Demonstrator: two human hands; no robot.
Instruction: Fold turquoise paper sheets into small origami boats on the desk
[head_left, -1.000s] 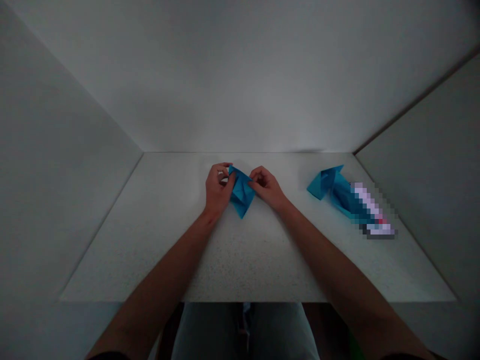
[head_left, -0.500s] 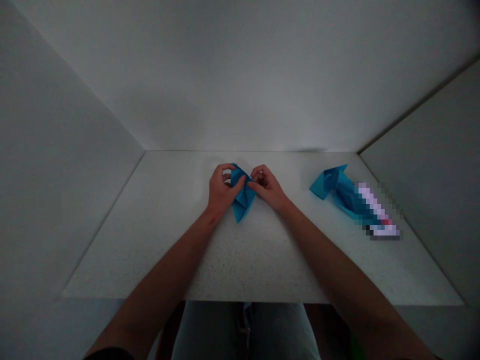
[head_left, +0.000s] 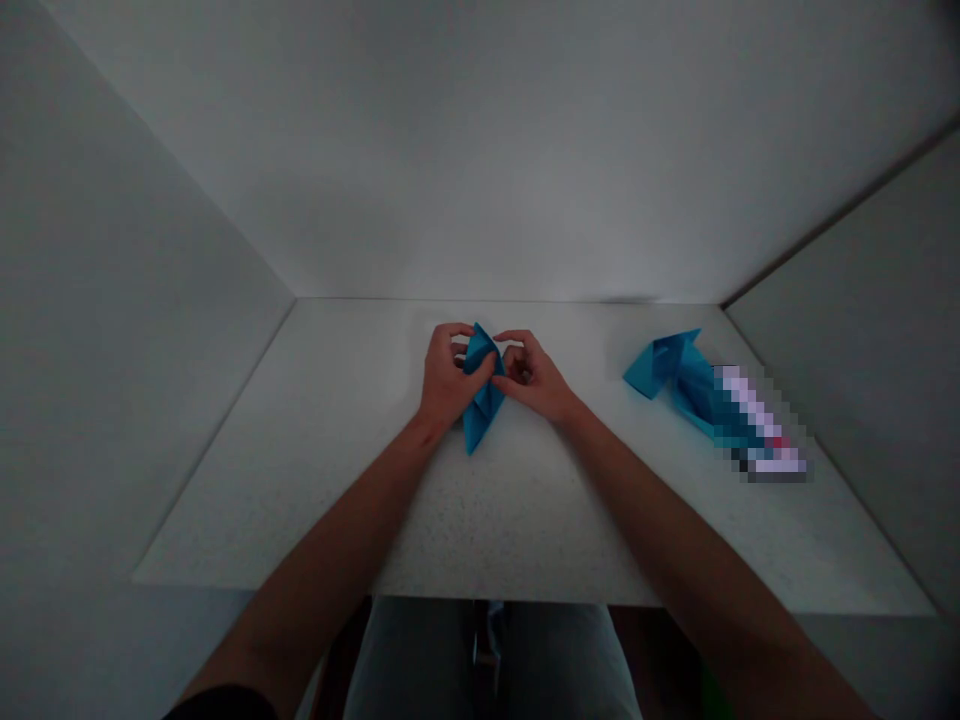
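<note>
A pale, speckled, flat tabletop [head_left: 322, 430] spans the middle of the view, with a straight front edge. Behind it rises a plain grey-white upright wall [head_left: 487, 180], brightest low in the centre and darker toward the top. A smooth grey wall panel [head_left: 112, 350] encloses the left side, and a similar grey panel [head_left: 862, 300] stands on the right, where a narrow dark seam [head_left: 840, 212] slants along its join with the back wall. The light is dim and soft.
</note>
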